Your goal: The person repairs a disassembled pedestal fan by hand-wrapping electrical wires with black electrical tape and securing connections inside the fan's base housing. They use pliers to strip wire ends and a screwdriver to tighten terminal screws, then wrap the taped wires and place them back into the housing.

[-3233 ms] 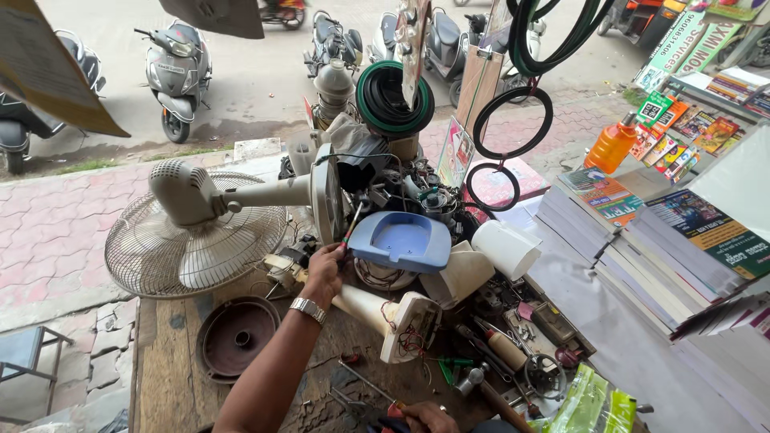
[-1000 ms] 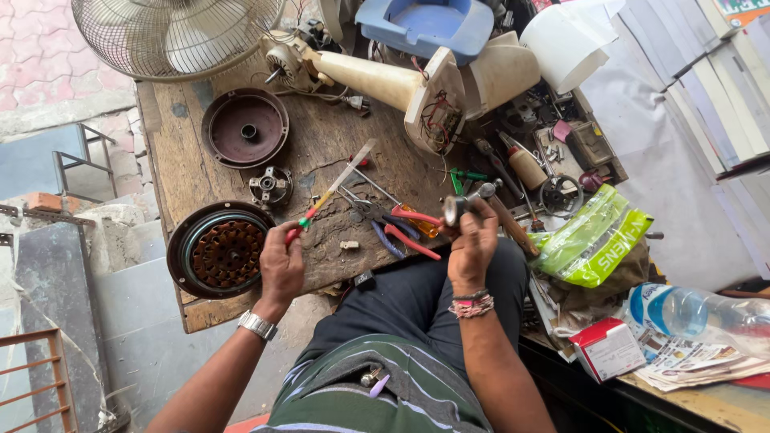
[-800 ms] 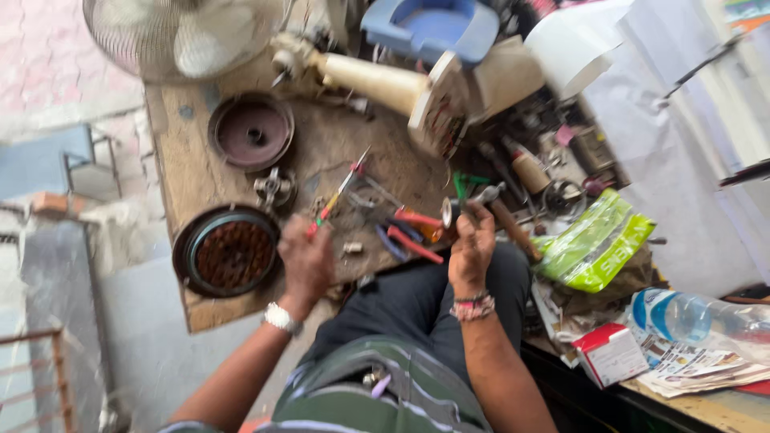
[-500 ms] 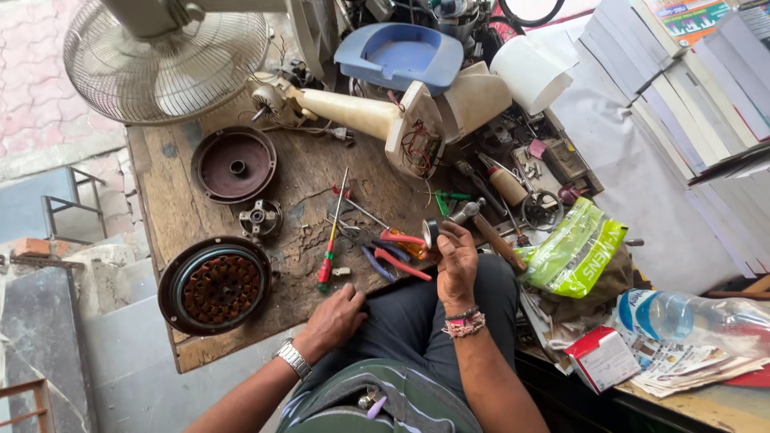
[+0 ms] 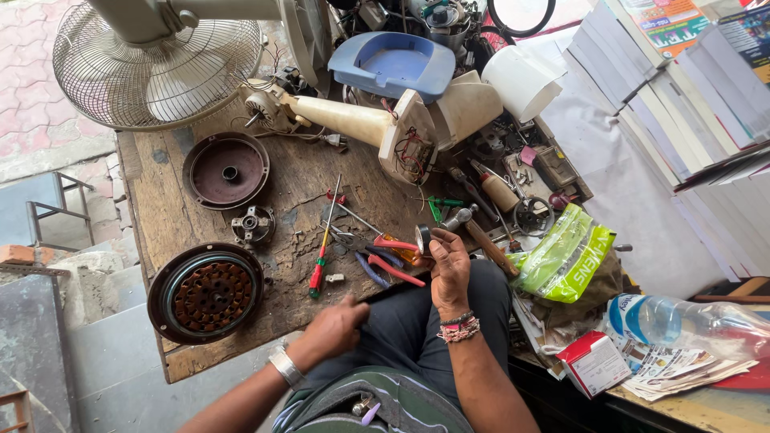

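Observation:
My right hand (image 5: 449, 265) is raised over the bench's front edge, pinching a small round metal part (image 5: 422, 238) at its fingertips. A hammer (image 5: 475, 232) lies just right of that hand. My left hand (image 5: 333, 327) rests by the wooden bench's front edge (image 5: 208, 362) with its fingers curled and nothing visible in it. A red-and-green-handled screwdriver (image 5: 322, 255) lies on the bench ahead of the left hand. Red-handled pliers (image 5: 391, 269) lie between my hands.
A round motor stator (image 5: 206, 294) sits at front left, with a rusty cover plate (image 5: 225, 170) and a small hub (image 5: 253, 224) behind it. A fan grille (image 5: 160, 68), cream fan body (image 5: 361, 120) and blue tray (image 5: 391, 64) stand at the back. A green bag (image 5: 565, 252), bottle (image 5: 682, 321) and books (image 5: 682, 104) lie right.
My left hand let go of the screwdriver, which now lies on the bench, and drew back to the front edge. My right hand stayed raised with the small part.

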Available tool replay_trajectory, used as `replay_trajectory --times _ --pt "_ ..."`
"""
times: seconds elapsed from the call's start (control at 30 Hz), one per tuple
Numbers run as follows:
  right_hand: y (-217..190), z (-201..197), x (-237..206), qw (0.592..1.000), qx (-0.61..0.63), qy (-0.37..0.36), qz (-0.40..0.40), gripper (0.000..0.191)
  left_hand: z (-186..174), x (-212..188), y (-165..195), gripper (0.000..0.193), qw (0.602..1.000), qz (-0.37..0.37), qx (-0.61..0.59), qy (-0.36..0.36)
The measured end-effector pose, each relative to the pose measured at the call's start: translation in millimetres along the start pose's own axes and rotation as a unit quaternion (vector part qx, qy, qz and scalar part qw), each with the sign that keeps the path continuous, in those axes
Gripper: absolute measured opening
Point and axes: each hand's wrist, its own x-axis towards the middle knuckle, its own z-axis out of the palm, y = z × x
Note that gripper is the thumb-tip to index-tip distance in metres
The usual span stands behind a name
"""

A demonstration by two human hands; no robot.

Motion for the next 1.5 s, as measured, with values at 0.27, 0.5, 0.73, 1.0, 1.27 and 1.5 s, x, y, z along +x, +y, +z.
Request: replay_trajectory --times 0.27,0.5,0.73,1.0,1.27,1.5 --pt "15 -7 -5 1.0 -0.007 0.005 0.016 0.039 -163 44 38 0.079 0.857 0.262 -0.008 0.444" --pt "2 11 -19 0.993 -0.1 -0.05 0.033 0.043 -62 31 66 0.053 0.92 0.003 -0.324 0.218" --pt "-18 37 -33 0.91 -0.376 -0.139 -0.103 0.048 11 68 19 0.031 0.663 -0.106 -0.734 0.105" --pt "-29 39 -39 0.883 -0.393 -0.231 -0.109 0.051 -31 56 2 0.036 0.965 -0.042 -0.25 0.062" --pt "-19 57 -47 0.811 -0.472 -0.201 -0.282 0.042 -41 46 -13 0.028 0.931 0.004 -0.335 0.147" --pt "-21 75 -25 0.935 -0.281 -0.185 -0.109 0.027 -75 38 -23 0.024 0.765 -0.006 -0.644 -0.001"
